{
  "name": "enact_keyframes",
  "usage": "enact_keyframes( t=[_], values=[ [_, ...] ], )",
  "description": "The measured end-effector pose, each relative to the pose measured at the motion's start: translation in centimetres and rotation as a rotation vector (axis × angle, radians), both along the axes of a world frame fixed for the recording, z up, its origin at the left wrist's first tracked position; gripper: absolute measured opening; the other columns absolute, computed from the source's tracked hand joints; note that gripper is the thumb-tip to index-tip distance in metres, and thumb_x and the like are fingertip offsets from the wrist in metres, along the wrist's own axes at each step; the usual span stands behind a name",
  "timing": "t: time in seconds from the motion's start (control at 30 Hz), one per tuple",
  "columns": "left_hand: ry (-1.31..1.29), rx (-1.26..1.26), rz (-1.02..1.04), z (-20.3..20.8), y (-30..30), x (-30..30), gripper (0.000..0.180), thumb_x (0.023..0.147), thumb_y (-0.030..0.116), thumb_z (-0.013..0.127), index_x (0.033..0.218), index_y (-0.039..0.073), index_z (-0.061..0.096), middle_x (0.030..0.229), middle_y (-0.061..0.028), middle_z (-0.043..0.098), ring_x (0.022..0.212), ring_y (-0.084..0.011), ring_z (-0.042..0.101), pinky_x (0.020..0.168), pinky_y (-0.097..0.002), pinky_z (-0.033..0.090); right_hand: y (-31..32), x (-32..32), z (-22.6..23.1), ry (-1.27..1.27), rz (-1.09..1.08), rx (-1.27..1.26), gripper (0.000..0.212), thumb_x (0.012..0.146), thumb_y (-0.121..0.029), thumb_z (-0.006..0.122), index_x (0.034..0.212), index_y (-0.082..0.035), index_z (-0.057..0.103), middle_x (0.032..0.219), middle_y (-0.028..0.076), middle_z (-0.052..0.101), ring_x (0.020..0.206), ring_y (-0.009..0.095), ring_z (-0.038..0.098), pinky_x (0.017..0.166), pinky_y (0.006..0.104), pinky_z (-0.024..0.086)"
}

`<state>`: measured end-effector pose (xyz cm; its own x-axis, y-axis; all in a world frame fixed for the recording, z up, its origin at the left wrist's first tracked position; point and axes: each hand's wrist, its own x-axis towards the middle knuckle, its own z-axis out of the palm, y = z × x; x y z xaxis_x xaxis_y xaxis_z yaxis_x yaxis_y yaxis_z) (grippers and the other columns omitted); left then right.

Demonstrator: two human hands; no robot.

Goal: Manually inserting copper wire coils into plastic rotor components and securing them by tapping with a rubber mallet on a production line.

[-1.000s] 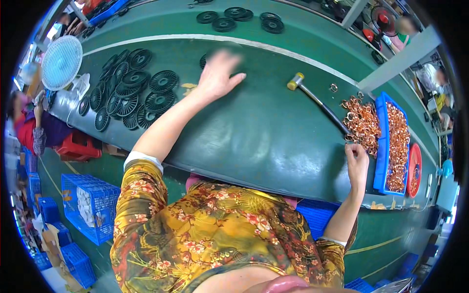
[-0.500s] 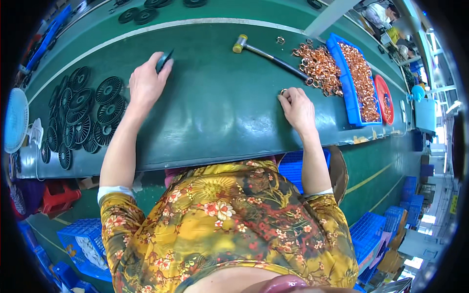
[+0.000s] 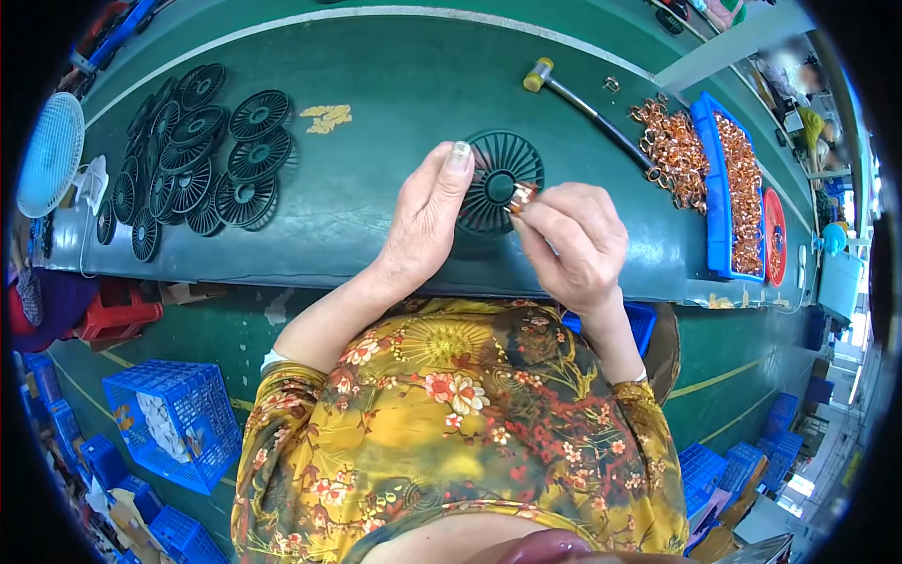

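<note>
My left hand grips the left rim of a round black fan-like grille, whose thin spokes run out from a solid hub. The grille is held upright over the near middle of the table, its face toward me. Between the thumb and fingers of my right hand is a shiny copper ring. That ring is right at the hub, but whether it touches cannot be made out. On the left lies a heap of similar black grilles. Loose copper rings are piled to the right.
A mallet with a yellow-faced head lies beside the loose rings. Right of them stand a blue tray full of copper rings and a red dish. A yellowish patch marks the green tabletop. A pale blue basket sits far left.
My left hand has brought the grille from the left to the middle and turned its face toward me. The right hand has lifted off the table with a ring to the hub. The view has shifted.
</note>
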<state>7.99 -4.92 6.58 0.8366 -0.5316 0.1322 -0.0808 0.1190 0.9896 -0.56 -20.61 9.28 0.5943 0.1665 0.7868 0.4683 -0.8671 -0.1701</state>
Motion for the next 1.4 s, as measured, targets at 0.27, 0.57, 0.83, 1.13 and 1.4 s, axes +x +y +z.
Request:
enact_keyframes(
  t=[0.27, 0.57, 0.83, 1.13, 1.4],
  values=[
    [-0.226, 0.076, 0.059, -0.2, -0.3, -0.8, 0.034, 0.102, 0.030, 0.044, 0.120, 0.001, 0.048, 0.092, -0.0144, 0.064, 0.084, -0.0229, 0.063, 0.074, -0.0344, 0.049, 0.7, 0.6, -0.6, 0.286, -0.056, -0.007, 0.022, 0.071, -0.004, 0.070, 0.090, -0.006, 0.060, 0.089, 0.007, 0.060, 0.079, 0.026, 0.059, 0.068, 0.0353, 0.049],
    [-0.126, 0.146, -0.204, 0.4, 0.3, -0.5, 0.040, 0.098, 0.030, 0.052, 0.123, 0.000, 0.045, 0.100, -0.0132, 0.063, 0.092, -0.0180, 0.061, 0.081, -0.0317, 0.049, 0.5, -1.4, -0.7, 0.261, -0.170, 0.024, 0.036, 0.069, -0.015, 0.078, 0.102, -0.006, 0.068, 0.088, 0.003, 0.062, 0.078, 0.019, 0.058, 0.070, 0.0343, 0.040],
    [0.388, -0.022, -0.626, 0.6, 1.4, -1.3, 0.046, 0.092, 0.018, 0.064, 0.130, 0.003, 0.042, 0.104, -0.0068, 0.060, 0.097, -0.0128, 0.056, 0.086, -0.0279, 0.046, -1.7, -3.1, -0.6, 0.268, 0.177, 0.042, 0.036, 0.068, -0.020, 0.080, 0.101, -0.011, 0.070, 0.094, 0.001, 0.062, 0.085, 0.018, 0.059, 0.075, 0.0355, 0.044],
    [-0.944, 0.743, -0.185, -3.7, -1.1, -1.0, 0.046, 0.081, 0.025, 0.069, 0.125, 0.018, 0.056, 0.145, -0.0183, 0.036, 0.132, -0.0371, 0.034, 0.110, -0.0560, 0.026, -17.4, -2.3, -7.7, 0.470, -1.149, 0.118, 0.030, 0.086, -0.032, 0.066, 0.090, -0.002, 0.062, 0.090, 0.020, 0.062, 0.084, 0.038, 0.059, 0.072, 0.0481, 0.047],
    [-1.069, 0.862, 0.538, -1.3, 5.1, 8.9, 0.056, 0.070, 0.039, 0.074, 0.116, 0.013, 0.057, 0.112, -0.0161, 0.051, 0.109, -0.0333, 0.045, 0.087, -0.0485, 0.036, -20.0, -3.0, -10.0, 0.297, -1.184, 0.048, 0.033, 0.087, -0.038, 0.064, 0.100, -0.008, 0.061, 0.089, 0.016, 0.063, 0.082, 0.035, 0.062, 0.071, 0.0471, 0.048]
  ],
)
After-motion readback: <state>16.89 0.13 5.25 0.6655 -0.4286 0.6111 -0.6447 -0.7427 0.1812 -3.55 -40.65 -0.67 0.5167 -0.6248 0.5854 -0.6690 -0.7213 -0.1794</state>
